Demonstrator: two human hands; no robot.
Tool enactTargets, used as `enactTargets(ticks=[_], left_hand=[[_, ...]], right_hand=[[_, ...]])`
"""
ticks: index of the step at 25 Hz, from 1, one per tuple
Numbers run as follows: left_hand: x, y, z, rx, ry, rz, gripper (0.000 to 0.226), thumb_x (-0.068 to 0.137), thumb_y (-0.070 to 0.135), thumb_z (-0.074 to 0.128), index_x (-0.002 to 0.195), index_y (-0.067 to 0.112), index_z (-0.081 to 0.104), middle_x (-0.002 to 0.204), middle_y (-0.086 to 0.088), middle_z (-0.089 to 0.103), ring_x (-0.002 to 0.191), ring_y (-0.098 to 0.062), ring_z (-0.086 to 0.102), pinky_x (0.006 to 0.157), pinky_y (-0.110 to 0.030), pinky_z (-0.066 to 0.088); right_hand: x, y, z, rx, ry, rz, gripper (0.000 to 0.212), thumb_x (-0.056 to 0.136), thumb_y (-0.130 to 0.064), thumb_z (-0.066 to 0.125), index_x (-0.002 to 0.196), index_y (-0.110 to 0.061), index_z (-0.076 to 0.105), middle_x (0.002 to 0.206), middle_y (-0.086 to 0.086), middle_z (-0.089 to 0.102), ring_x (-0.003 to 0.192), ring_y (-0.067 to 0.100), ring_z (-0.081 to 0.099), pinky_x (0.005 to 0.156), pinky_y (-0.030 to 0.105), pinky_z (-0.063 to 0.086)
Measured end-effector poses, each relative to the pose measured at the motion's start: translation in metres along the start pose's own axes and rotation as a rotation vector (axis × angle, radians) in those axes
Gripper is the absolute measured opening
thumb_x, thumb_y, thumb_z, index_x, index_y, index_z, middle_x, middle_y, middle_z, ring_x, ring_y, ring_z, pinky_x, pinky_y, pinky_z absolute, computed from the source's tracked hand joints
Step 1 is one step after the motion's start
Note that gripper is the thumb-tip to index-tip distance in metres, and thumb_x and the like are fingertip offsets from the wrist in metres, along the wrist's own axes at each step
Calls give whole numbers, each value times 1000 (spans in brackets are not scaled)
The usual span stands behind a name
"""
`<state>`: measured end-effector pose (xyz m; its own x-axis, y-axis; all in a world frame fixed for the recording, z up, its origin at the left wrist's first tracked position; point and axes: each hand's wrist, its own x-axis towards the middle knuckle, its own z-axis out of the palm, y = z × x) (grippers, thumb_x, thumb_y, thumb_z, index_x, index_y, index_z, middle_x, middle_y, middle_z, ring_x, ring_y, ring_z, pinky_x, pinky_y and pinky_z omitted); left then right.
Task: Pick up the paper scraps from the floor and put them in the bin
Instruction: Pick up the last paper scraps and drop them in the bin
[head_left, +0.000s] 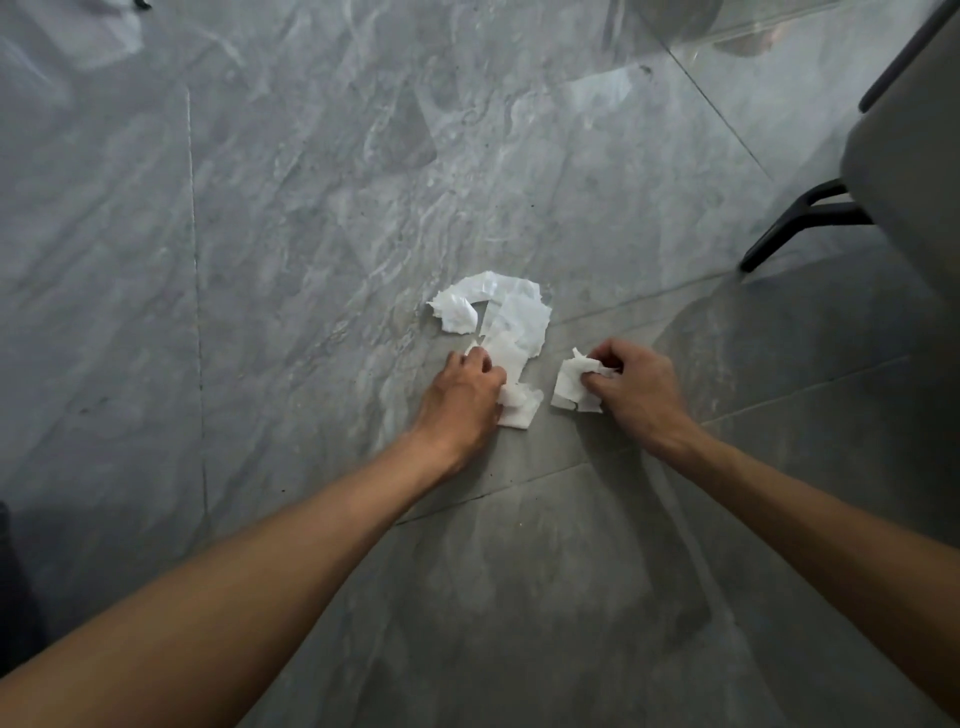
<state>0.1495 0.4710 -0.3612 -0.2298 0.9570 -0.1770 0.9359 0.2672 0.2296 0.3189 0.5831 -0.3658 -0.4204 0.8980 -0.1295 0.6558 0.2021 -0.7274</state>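
Note:
Several torn white paper scraps lie on the grey marble floor. The biggest heap of scraps (506, 314) spreads out just beyond my hands. My left hand (462, 397) reaches down with its fingers curled onto the near scraps (519, 408), gripping them at the heap's lower end. To the right, a separate scrap (569, 384) is pinched by the curled fingers of my right hand (636, 387). No bin shows in the head view.
A grey chair seat (904, 171) with a black leg (795, 223) stands at the right edge. Glossy floor tiles (291, 218) stretch left and ahead. A pale plastic-like shape (98, 31) lies at the top left corner.

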Motion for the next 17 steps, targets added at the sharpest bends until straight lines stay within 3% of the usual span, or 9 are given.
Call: enactTargets(ticks=[4, 9, 12, 15, 17], left_hand=[[-19, -7, 5, -46, -83, 76, 5, 85, 8, 49, 84, 10, 53, 92, -12, 60, 86, -33, 58, 61, -33, 35], [-47, -11, 4, 32, 17, 94, 8, 81, 10, 56, 87, 9, 61, 96, -10, 57, 91, -28, 54, 62, -31, 33], [-49, -12, -1, -2, 74, 34, 17, 82, 13, 57, 96, 10, 66, 110, -10, 56, 101, -28, 50, 78, -35, 43], [-41, -10, -3, -106, 24, -92, 25, 82, 16, 58, 106, 12, 66, 130, -13, 49, 116, -33, 45, 96, -38, 41], [-31, -6, -2, -150, -22, -152, 28, 84, 19, 58, 110, 14, 65, 132, -14, 47, 119, -34, 44, 98, -39, 39]], right_hand=[[-14, -11, 1, 29, 7, 56, 8, 74, -12, 68, 81, -16, 68, 75, 2, 64, 67, 18, 60, 64, 34, 55], [-42, -29, 4, 32, -38, 84, 10, 73, -13, 70, 81, -19, 68, 70, -4, 61, 59, 7, 53, 50, 6, 37], [-52, -31, -7, 68, -24, 93, 12, 74, -10, 70, 77, -21, 66, 69, -3, 60, 56, 2, 51, 45, 2, 36], [-57, -23, -19, 50, -25, 128, 9, 75, -10, 69, 78, -18, 67, 71, 0, 62, 60, 10, 53, 45, 3, 37], [-56, -18, -21, 87, -30, 161, 9, 76, -10, 69, 77, -19, 66, 70, -2, 62, 59, 8, 54, 41, 4, 36]])
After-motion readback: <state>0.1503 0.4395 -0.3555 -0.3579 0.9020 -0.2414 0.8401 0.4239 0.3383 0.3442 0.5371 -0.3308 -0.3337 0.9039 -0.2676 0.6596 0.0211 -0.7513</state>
